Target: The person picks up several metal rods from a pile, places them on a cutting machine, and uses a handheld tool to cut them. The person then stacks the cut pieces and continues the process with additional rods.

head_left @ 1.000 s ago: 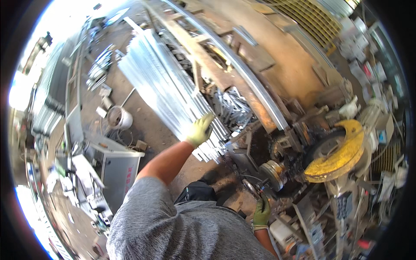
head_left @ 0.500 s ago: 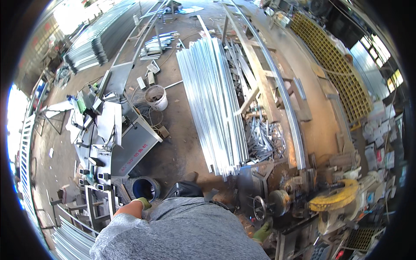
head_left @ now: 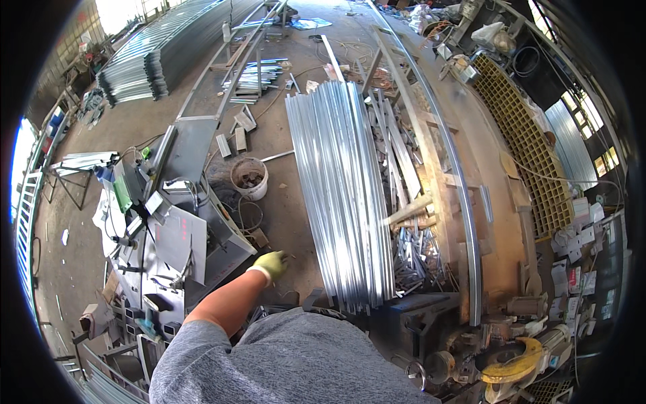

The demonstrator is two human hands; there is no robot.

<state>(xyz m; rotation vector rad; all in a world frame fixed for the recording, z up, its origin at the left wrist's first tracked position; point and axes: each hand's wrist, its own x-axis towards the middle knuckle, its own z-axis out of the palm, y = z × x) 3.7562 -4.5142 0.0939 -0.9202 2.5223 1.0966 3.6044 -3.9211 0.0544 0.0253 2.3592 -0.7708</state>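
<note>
My left hand (head_left: 271, 264), in a yellow-green work glove, reaches forward above the floor. Its fingers are loosely bent and slightly apart, and I see nothing in them. It is nearest to the corner of a grey machine table (head_left: 232, 252) on its left and a bundle of long silvery metal profiles (head_left: 340, 195) on its right. A white bucket (head_left: 249, 180) with scraps inside stands farther ahead. My right hand is not visible; my grey shirt fills the lower edge.
At the lower right is a machine with a yellow guard (head_left: 513, 363) and a handwheel (head_left: 416, 374). A wooden rack (head_left: 431, 158) carries a long metal rail (head_left: 454, 182). Loose offcuts (head_left: 416, 259) lie beside the bundle. Yellow grating (head_left: 521, 145) leans far right; stacked panels (head_left: 138, 71) stand back left.
My left hand has swung up and forward from beside a dark bucket, which is now out of sight. My right hand has left the view near the handwheel. The view has shifted.
</note>
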